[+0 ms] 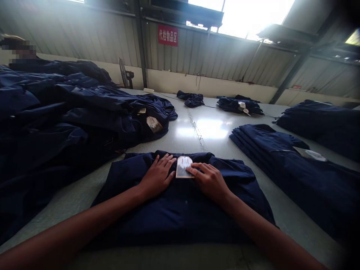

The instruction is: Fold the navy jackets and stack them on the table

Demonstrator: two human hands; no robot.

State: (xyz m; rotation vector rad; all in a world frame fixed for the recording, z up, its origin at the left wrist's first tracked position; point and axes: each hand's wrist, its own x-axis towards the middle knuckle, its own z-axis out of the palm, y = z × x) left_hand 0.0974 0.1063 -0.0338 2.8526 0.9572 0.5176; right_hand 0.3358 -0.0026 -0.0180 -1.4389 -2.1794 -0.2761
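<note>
A dark navy garment (pixel 182 213) lies folded in front of me, its collar edge at the far side. At its upper middle rests a hang tag (pixel 182 173) with a pale printed top and a grey lower part. My left hand (pixel 159 172) is flat on the cloth just left of the tag, fingers spread and holding nothing. My right hand (pixel 209 180) reaches in from the other side, its fingertips laid over the tag's right edge. Its fingers are stretched, slightly bent, and do not appear wrapped round anything.
A large loose heap of navy garments (pixel 70 112) fills the left, with a tag (pixel 154 124) showing. Folded stacks (pixel 281 150) stand on the right. Smaller bundles (pixel 191 99) lie at the table's (pixel 197 131) far side, near a fan (pixel 125 74). Another person (pixel 22 52) is at far left.
</note>
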